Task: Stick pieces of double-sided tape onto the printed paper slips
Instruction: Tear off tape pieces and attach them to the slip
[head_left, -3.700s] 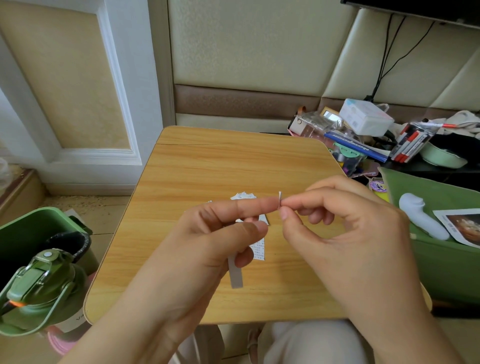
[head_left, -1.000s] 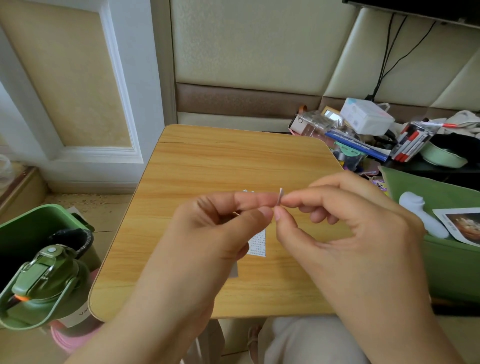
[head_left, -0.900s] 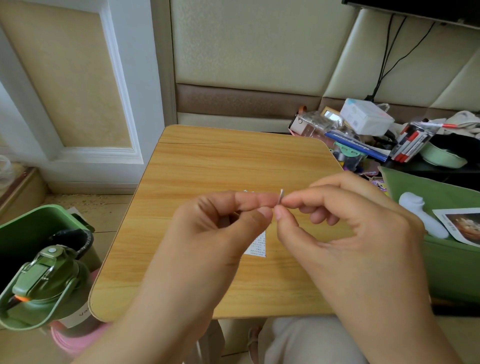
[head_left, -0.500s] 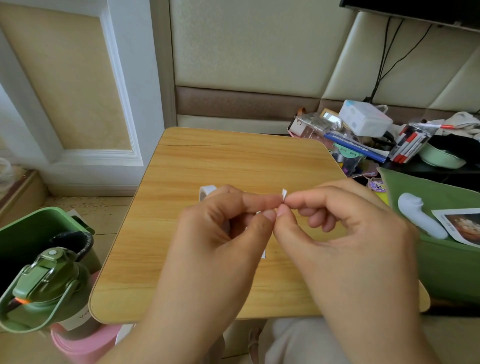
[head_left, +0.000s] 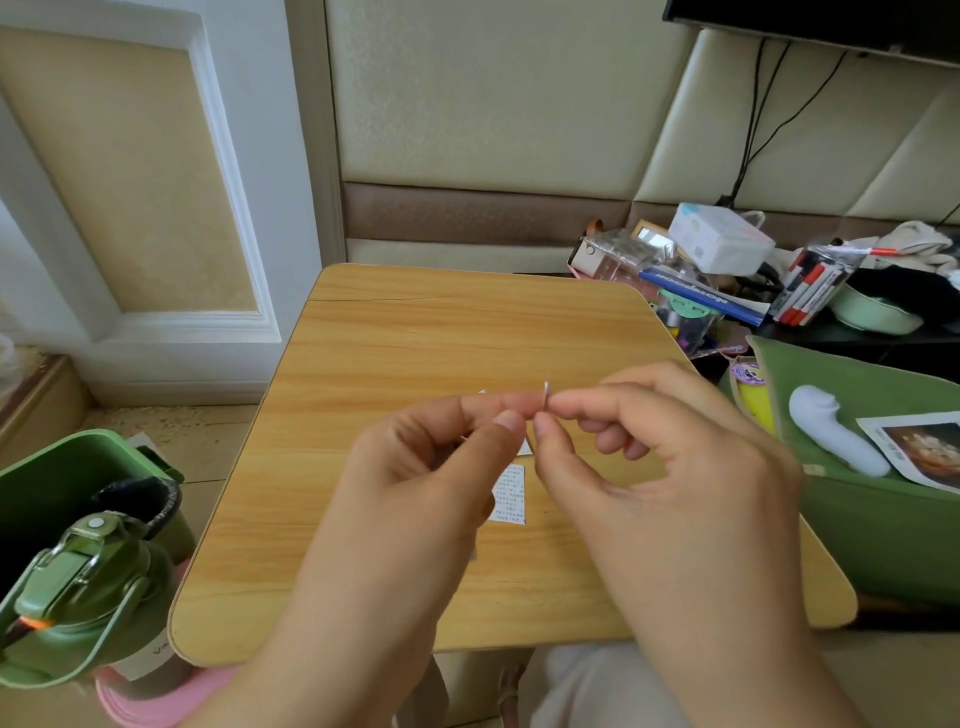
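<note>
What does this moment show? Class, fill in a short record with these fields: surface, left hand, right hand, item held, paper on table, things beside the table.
surface: wooden table
left hand: left hand pinches the tape piece with thumb and forefinger
right hand: right hand pinches the same piece from the other side
item held: small tape piece, above the table
paper on table: printed slip lies flat, partly hidden by the left hand
beside the table: green bottle at left, pens at right

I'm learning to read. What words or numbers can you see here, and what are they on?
No text here reads clearly.
Paper slip on the table: rows of tiny print, too small to read.
Blue box: white lettering, upside down and blurred.
Green bottle: its label is mostly hidden.
Purple sticker: too blurred.
Both hands pinch a plain tape piece.
</note>
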